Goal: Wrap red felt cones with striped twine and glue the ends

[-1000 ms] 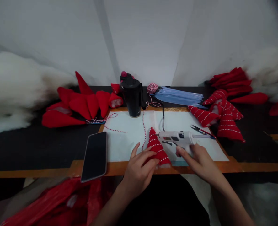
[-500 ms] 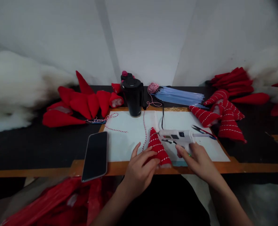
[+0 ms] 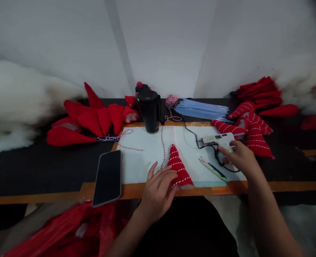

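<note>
A red stuffed fabric cone (image 3: 181,167), wound with red-and-white twine, lies on the white paper with its tip pointing away from me. My left hand (image 3: 159,187) holds its lower left side, fingers over the fabric. Loose white stuffing shows at the cone's near end. To the right, a white hot glue gun (image 3: 219,138) is in my right hand (image 3: 239,157), nozzle towards the left, a glue stick jutting from its back. Its black cord (image 3: 191,131) loops beside it. Thread snips (image 3: 213,168) lie between the cone and my right hand.
A phone (image 3: 107,177) sits left on the table edge. Behind stand a black tumbler (image 3: 150,112), a twine ball (image 3: 172,100) and a bundle of glue sticks (image 3: 203,110). Plain red cones (image 3: 90,121) lie left, twine-wound cones (image 3: 258,141) right. White stuffing (image 3: 21,103) is piled far left.
My right hand has moved the glue gun right, away from the cone's tip. The snips lie at a different spot, nearer the cone. My left hand stays on the cone.
</note>
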### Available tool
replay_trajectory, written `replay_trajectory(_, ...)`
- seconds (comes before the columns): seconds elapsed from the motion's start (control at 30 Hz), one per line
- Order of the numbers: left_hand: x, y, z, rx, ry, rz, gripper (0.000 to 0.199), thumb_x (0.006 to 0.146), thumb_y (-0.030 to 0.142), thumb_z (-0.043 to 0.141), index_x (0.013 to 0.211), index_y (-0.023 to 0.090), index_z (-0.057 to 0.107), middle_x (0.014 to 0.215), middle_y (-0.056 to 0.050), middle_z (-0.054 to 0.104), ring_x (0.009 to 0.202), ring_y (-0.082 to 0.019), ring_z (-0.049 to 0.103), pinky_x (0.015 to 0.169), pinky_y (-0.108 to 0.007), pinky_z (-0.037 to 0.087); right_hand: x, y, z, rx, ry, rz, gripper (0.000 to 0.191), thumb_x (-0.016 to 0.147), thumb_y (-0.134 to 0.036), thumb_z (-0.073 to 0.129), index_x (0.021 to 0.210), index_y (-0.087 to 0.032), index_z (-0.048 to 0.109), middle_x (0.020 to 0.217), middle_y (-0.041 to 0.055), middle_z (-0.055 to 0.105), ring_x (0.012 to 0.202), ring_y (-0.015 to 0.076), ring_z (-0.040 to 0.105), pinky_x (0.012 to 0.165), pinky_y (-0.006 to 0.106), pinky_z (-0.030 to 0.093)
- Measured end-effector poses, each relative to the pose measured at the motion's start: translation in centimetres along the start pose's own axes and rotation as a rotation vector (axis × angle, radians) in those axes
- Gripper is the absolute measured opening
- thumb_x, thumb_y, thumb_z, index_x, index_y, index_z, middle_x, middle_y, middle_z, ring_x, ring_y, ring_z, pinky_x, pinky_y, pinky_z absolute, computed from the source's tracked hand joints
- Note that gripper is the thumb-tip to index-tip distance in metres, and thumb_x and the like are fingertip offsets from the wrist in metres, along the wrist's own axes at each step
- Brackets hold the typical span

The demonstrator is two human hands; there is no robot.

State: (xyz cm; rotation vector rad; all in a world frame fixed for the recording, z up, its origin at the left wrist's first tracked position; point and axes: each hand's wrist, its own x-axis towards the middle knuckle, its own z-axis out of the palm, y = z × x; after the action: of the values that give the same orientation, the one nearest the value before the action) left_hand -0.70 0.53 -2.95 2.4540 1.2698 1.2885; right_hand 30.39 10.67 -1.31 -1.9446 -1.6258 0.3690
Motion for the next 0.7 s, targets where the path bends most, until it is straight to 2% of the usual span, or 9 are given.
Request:
replay_trajectory(0.1,-0.5,0.0,-0.1,0.014,0.030,0.002,0.033,0.085,0.007,0.061,0.116,0.014,0.053,0.112,-0.011,0.069,0.111,-0.022,0.063,0.112,-0.053,0.033,-1.0,0.1,0.1,-0.236,0.206,-0.011,0.052,0.081,-0.055,0.063,0.105,-0.009,0.063,0.100,0.0237,0.065,0.092,0.0410,0.063,0.077,0.052,0.047)
replay_trajectory(0.17,-1.0,0.1,-0.3,0.023,0.081,-0.020,0.035,0.084,0.009,0.064,0.116,0.015,0.053,0.112,-0.012,0.066,0.110,-0.023,0.062,0.109,-0.053,0.037,-3.0,-0.4,0.7,-0.309,0.277,-0.182,0.046,0.089,-0.053,0.054,0.108,-0.013,0.063,0.107,0.0193,0.063,0.096,0.0343,0.061,0.080,0.045,0.048)
replay_trajectory(0.27,-1.9,0.6,-0.3,0.045,0.170,-0.081,0.032,0.081,0.010,0.069,0.109,0.016,0.056,0.102,-0.009,0.066,0.099,-0.022,0.063,0.103,-0.052,0.043,-6.1,-1.1,2.1,-0.304,0.031,-0.489,0.037,0.096,-0.047,0.047,0.108,-0.015,0.062,0.101,0.0128,0.064,0.089,0.0260,0.061,0.077,0.036,0.049)
replay_trajectory(0.33,-2.3,1.0,-0.2,0.064,0.205,-0.104,0.028,0.080,0.010,0.071,0.105,0.017,0.058,0.093,-0.006,0.066,0.089,-0.020,0.063,0.096,-0.048,0.046,-7.4,-1.1,3.0,-0.364,-0.071,-0.535,0.033,0.098,-0.039,0.042,0.109,-0.015,0.062,0.100,0.0136,0.063,0.089,0.0272,0.059,0.075,0.036,0.048)
replay_trajectory(0.43,-2.7,1.8,0.1,0.068,0.232,-0.118,0.021,0.082,0.006,0.067,0.098,0.018,0.061,0.085,-0.003,0.068,0.081,-0.018,0.064,0.085,-0.040,0.048,-8.6,-1.2,3.4,-0.346,-0.030,-0.451,0.032,0.100,-0.029,0.034,0.107,-0.014,0.061,0.097,0.0140,0.063,0.088,0.0274,0.059,0.072,0.036,0.046)
replay_trajectory(0.5,-2.7,2.2,0.2,0.069,0.254,-0.123,0.020,0.083,0.003,0.064,0.095,0.019,0.063,0.083,-0.002,0.069,0.079,-0.017,0.064,0.081,-0.038,0.047,-9.6,-1.8,2.9,-0.135,-0.062,-0.402,0.032,0.101,-0.029,0.031,0.109,-0.015,0.058,0.095,0.0119,0.063,0.084,0.0236,0.060,0.071,0.033,0.046)
replay_trajectory(0.57,-2.7,2.6,0.1,0.087,0.272,-0.123,0.020,0.083,0.002,0.063,0.094,0.020,0.065,0.083,-0.002,0.070,0.080,-0.017,0.064,0.081,-0.037,0.047,-11.2,-3.1,2.3,0.206,-0.242,-0.328,0.031,0.103,-0.034,0.032,0.110,-0.017,0.056,0.092,0.0077,0.064,0.079,0.0189,0.060,0.071,0.029,0.047)
replay_trajectory(0.63,-2.6,2.8,0.0,0.107,0.284,-0.118,0.019,0.084,0.004,0.064,0.094,0.020,0.065,0.082,-0.001,0.070,0.079,-0.017,0.065,0.081,-0.037,0.048,-13.0,-4.8,1.9,0.516,-0.509,-0.228,0.030,0.102,-0.040,0.036,0.106,-0.020,0.058,0.090,0.0044,0.064,0.080,0.0169,0.060,0.073,0.026,0.047)
replay_trajectory(0.7,-2.6,2.9,0.0,0.114,0.282,-0.111,0.020,0.084,0.005,0.064,0.096,0.021,0.065,0.083,-0.001,0.071,0.079,-0.017,0.066,0.081,-0.036,0.048,-14.3,-6.5,2.0,0.669,-0.668,-0.178,0.030,0.099,-0.045,0.045,0.101,-0.020,0.061,0.092,0.0033,0.064,0.086,0.0168,0.059,0.076,0.025,0.046)
